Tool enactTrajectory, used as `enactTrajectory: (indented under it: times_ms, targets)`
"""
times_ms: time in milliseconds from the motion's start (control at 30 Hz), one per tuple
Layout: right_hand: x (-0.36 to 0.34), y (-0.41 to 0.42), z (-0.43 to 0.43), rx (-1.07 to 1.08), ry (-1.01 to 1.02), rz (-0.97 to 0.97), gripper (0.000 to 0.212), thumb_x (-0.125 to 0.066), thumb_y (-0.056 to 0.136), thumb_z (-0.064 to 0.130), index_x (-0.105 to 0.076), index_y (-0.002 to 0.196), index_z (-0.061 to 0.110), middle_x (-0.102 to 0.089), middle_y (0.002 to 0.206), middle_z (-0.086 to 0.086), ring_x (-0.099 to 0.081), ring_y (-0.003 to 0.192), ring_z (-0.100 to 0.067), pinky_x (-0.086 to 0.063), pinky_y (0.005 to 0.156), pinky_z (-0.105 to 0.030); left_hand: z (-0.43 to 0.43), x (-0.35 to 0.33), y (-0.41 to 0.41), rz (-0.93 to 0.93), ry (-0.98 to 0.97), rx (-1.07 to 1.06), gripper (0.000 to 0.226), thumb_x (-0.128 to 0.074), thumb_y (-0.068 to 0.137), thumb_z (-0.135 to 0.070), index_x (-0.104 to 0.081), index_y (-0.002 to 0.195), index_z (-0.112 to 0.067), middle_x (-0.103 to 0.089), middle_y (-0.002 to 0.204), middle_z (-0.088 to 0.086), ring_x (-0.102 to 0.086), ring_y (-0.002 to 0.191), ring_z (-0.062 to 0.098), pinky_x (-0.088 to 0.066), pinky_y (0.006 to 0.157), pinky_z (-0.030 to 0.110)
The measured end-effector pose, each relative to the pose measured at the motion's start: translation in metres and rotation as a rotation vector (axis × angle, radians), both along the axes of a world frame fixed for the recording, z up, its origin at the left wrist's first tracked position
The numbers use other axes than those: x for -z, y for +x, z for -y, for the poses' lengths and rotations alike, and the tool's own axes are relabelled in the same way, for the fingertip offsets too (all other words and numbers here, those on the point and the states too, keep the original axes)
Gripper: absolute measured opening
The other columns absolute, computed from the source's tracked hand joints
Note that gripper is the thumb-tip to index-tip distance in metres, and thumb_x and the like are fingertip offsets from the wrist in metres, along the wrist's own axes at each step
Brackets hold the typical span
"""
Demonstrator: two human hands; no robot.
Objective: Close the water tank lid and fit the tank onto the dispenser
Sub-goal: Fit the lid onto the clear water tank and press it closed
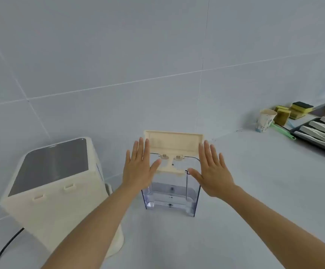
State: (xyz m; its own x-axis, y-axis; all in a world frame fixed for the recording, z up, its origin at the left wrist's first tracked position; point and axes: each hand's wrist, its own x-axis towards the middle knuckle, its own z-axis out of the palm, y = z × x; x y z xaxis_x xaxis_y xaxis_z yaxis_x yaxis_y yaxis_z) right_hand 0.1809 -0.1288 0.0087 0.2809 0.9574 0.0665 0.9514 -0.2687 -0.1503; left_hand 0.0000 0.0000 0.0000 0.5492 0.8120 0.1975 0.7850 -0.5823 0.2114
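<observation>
My left hand [138,169] and right hand [213,171], both spread flat and empty, flank the clear water tank [170,193] on the tabletop [254,181], its lid [174,141] upright (unclosed), dispenser [55,187] waiting alongside.

Both flat hands, left hand [138,167] and right hand [214,171], flank the clear tank [170,193], lid [174,141] upright.

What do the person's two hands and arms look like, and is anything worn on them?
Both forearms are bare up to the frame edge: no sleeves show. The left hand and the right hand wear no gloves, and I see no rings, watch or bracelet. The fingernails look short and unpainted, though the picture is soft. No marks or cables.
</observation>
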Motion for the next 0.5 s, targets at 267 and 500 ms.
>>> enactTrajectory:
  times_ms: [267, 500]
  targets:
    - [-0.018, -0.001, -0.030, 0.113, 0.144, -0.830, 0.085, -0.034, 0.091, 0.045, 0.028, 0.138, 0.008, 0.010, 0.157, -0.008, -0.003, 0.144, -0.024, -0.008, 0.116, -0.037, -0.027, -0.034, 0.018, 0.456, -0.572, -0.211, 0.070, -0.033, 0.089, -0.045, 0.003, 0.143, -0.020, -0.025, 0.151, 0.013, -0.028, 0.135, 0.031, -0.029, 0.102, 0.039]
    - [-0.028, -0.004, -0.040, 0.260, 0.191, -1.005, 0.082, -0.034, 0.092, 0.046, 0.020, 0.141, 0.008, -0.014, 0.156, -0.010, -0.019, 0.141, -0.028, -0.021, 0.111, -0.036, -0.036, -0.050, 0.025, 0.497, -0.648, -0.230, 0.056, -0.048, 0.083, -0.034, -0.030, 0.128, -0.006, -0.039, 0.136, 0.014, -0.041, 0.106, 0.025, -0.030, 0.078, 0.030]
